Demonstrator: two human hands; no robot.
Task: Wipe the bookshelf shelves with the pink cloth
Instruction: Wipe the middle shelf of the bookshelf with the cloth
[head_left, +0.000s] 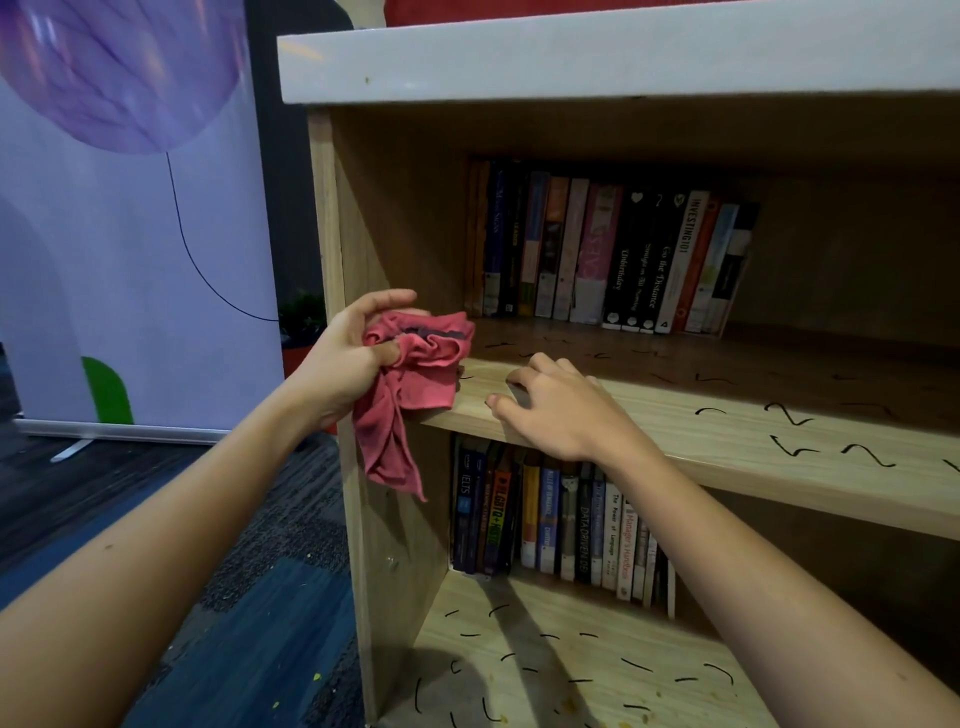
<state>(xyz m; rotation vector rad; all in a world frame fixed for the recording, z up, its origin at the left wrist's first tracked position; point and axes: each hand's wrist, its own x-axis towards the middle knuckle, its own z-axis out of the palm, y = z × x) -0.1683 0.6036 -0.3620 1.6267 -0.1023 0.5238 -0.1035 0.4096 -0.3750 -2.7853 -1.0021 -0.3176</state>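
On scribble-marked wooden shelf (727, 431), right hand (558, 413) resting with fingers (540, 365) loose, left hand (337, 364) clutching pink cloth (421, 364), blue-grey carpet (260, 597) below

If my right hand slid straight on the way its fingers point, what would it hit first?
Probably the pink cloth in the left hand; the right hand on the shelf points at it. Depth unclear.

The left hand (348, 358) holds the cloth (415, 364) over the shelf (727, 441); the right hand (561, 410) rests on it alongside; books (613, 254) stand behind both.
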